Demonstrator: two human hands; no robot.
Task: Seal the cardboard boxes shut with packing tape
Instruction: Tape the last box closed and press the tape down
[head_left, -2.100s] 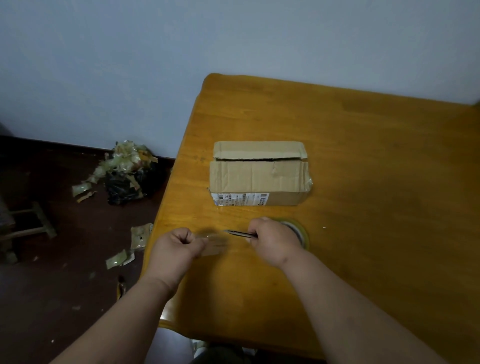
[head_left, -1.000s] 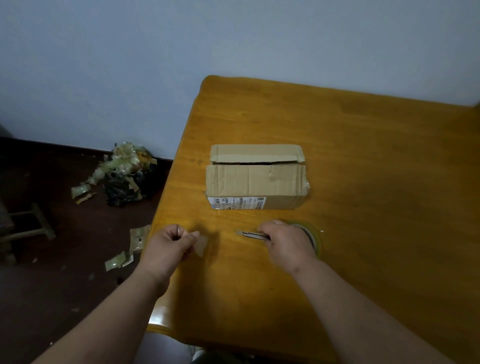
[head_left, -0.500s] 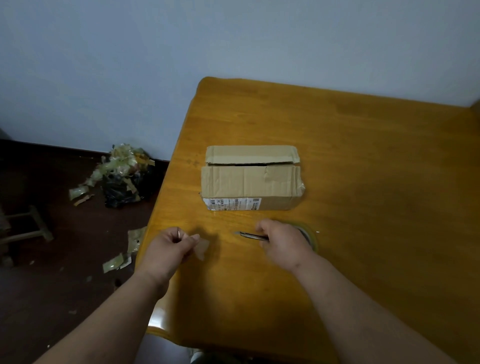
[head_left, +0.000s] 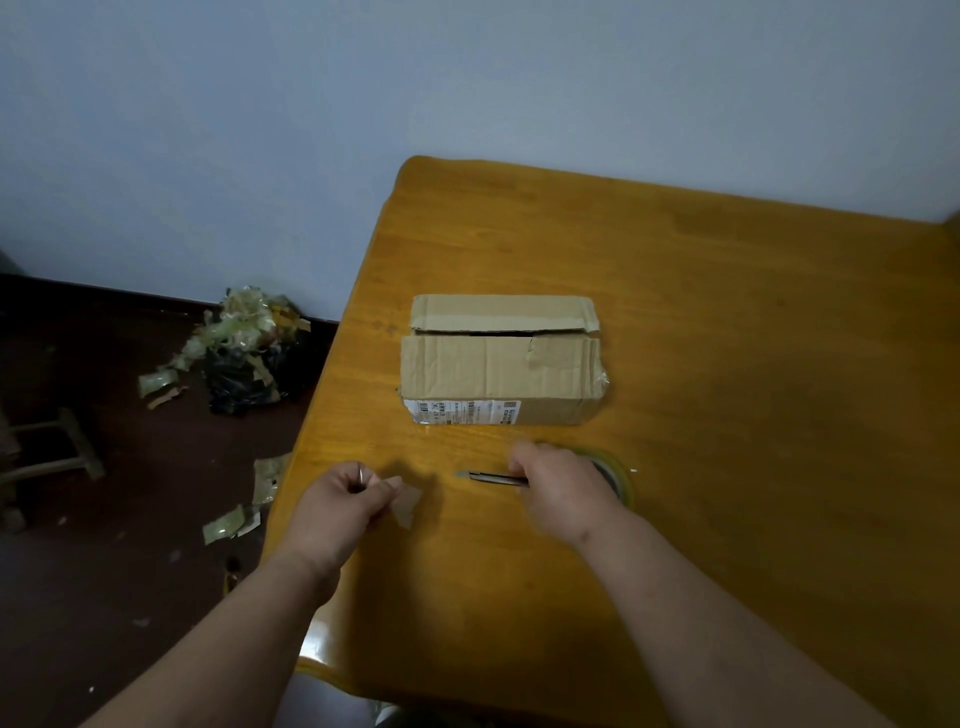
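Cut tape strip (head_left: 406, 505) pinched in left grip (head_left: 347, 501), just nearside of cardboard box (head_left: 501, 364) (long axis, open seam crosswise); right grip (head_left: 563, 488) around knife (head_left: 493, 478).

Dim, soft indoor light; wide-angle bending at edges, hands slightly blurred.

Wooden table (head_left: 727, 312) against a pale wall (head_left: 467, 78); far left on the dark floor (head_left: 104, 571), a heap of tape scraps (head_left: 244, 338) and a low wooden stool (head_left: 57, 452).
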